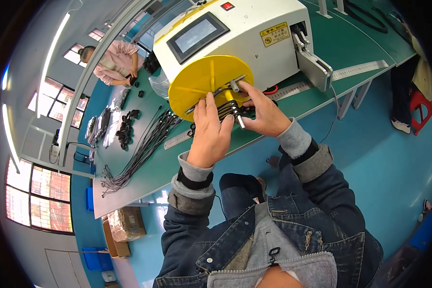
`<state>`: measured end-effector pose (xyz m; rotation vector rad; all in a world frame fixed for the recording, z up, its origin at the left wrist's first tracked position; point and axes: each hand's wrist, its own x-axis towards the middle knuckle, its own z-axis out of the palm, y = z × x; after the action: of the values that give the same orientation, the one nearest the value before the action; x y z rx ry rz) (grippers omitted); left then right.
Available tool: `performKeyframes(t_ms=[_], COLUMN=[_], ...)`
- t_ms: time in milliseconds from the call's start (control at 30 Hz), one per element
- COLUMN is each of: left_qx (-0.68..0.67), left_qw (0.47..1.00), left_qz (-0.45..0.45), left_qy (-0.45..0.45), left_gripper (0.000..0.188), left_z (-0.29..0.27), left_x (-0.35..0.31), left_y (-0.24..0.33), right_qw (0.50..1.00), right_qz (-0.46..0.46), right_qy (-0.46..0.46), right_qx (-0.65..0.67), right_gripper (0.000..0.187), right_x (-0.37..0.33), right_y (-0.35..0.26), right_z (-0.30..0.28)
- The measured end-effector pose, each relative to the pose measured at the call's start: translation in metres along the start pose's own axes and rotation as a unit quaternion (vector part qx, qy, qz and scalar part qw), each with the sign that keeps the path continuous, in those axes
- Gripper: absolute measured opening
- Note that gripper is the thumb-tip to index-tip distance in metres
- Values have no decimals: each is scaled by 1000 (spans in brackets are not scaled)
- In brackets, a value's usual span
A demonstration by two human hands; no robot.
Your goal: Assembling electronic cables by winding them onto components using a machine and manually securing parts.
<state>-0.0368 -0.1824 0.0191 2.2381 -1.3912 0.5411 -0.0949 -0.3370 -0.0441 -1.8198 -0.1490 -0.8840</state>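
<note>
A black cable coil [224, 110] sits wound around the spindle in front of a round yellow disc [189, 89]. The disc belongs to a white winding machine [245, 43] on the green table. My left hand [210, 132] takes the coil from the left, fingers long against the disc side and thumb at the front of the windings. From the right, my right hand [266, 113] closes on the same coil, its index finger up by a grey metal peg [234, 86] and its thumb low near the spindle's silver tip [241, 123]. The fingertips are partly hidden behind the windings.
A bundle of long black cables [141, 151] lies on the table at left, beside black coiled cables [125, 129] and bagged items [98, 126]. A steel ruler [360, 70] runs along the table edge. A co-worker [115, 62] sits at far left; a red stool [421, 110] stands right.
</note>
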Motion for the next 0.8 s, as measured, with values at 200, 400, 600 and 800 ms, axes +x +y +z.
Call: performKeyframes(t_ms=[200,400,600,800], left_qx=[8,12,-14,37], left_qw=[999,997,995,988], left_qz=[-49,-48,-40,-70], left_qy=[-21,-55,-92,-130], left_gripper=[35,22,23,24], left_z=[-8,-12,-19,-19], left_x=[5,2,8,11], left_y=[14,14,17,25], right_qw=[988,994,988,989], right_qz=[43,-7,5,16], right_qy=[-39,101,153,146], right_qx=[141,35,-30,-32], right_gripper=[73,58,40,29], right_x=[-1,-20,-10,-7], right_y=[11,-17,-19,-20], right_z=[14,47,51,50])
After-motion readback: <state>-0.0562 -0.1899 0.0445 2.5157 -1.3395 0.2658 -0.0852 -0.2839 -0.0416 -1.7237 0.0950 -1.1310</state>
